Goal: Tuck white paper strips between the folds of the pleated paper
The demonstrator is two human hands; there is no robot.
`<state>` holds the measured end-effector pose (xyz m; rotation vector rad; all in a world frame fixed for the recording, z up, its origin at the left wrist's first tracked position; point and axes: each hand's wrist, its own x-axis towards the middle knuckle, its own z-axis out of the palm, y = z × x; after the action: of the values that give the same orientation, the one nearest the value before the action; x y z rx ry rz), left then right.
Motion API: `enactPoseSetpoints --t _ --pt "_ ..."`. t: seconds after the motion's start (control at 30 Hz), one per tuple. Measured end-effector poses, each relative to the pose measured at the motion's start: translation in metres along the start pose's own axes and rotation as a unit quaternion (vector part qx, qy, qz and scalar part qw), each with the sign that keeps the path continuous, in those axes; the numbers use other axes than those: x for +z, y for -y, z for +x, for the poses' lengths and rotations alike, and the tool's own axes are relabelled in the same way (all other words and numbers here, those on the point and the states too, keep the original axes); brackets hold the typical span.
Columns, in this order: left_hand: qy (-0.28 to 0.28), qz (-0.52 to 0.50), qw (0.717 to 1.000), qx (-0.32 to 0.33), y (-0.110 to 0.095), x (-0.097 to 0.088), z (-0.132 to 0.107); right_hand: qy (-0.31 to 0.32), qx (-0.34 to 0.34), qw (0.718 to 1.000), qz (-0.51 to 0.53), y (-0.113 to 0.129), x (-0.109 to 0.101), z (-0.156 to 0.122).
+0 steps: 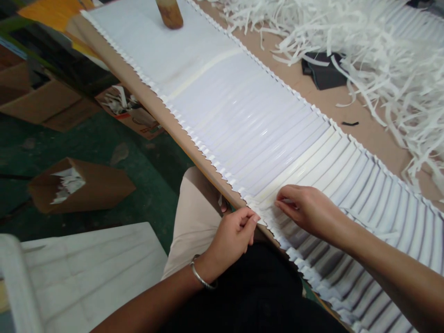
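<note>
A long white sheet of pleated or overlapping strips (pixel 256 111) runs diagonally across the table, with small folded tabs along both edges. At its near edge my left hand (pixel 233 233) is closed in a pinch on the tabbed edge of the sheet. My right hand (pixel 305 210) is just to the right, low over the strips, with fingers curled and thumb near the forefinger. Whatever those fingertips hold, if anything, is too small to make out. Toward the lower right the strips stand apart with dark gaps between them.
Loose white strips (pixel 391 60) heap on the table (pixel 287 55) at the upper right, beside a black piece (pixel 324 71). A brown-bottomed jar (pixel 169 14) stands on the sheet's far end. Left below are an open carton (pixel 100 185) with white scraps and a white plastic chair (pixel 93 277).
</note>
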<state>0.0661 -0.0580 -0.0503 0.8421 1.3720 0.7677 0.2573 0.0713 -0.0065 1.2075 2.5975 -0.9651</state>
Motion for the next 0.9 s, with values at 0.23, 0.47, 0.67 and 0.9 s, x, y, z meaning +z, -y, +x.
enactPoseSetpoints --t 0.23,0.47,0.67,0.9 --pt "-0.068 0.187 0.968 0.152 0.006 -0.009 -0.006 0.009 0.034 0.995 -0.094 0.005 -0.01 0.008" --pt "-0.093 0.375 0.862 0.328 0.007 -0.011 0.0 0.016 0.041 0.992 -0.119 0.001 -0.014 0.009" --pt "-0.086 0.535 0.768 0.34 0.005 -0.008 0.004 0.001 0.037 0.992 -0.122 0.003 -0.011 0.011" --pt "-0.099 0.551 0.756 0.34 0.009 -0.005 0.007 -0.061 0.038 0.991 -0.109 -0.024 -0.046 0.009"
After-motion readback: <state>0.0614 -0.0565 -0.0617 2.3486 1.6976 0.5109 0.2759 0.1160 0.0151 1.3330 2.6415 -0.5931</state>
